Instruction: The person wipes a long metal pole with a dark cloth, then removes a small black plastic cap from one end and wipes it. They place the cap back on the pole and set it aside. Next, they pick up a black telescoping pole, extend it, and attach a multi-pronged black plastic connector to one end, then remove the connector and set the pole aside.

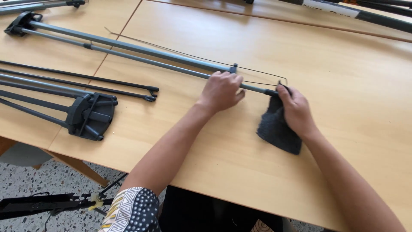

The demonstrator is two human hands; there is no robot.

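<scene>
A long grey metal stand leg (128,49) of two parallel rods lies slantwise across the wooden table (334,90). My left hand (222,91) grips the lower rod near its right end. My right hand (296,109) holds a dark grey cloth (277,129) pressed against the rod's black tip. A thin wire (257,72) loops around that end.
A black tripod hub (91,116) with several thin rods lies at the left. More dark poles (365,13) lie along the far edge. Below the table's near edge, over speckled floor, another black stand part (47,204) is visible.
</scene>
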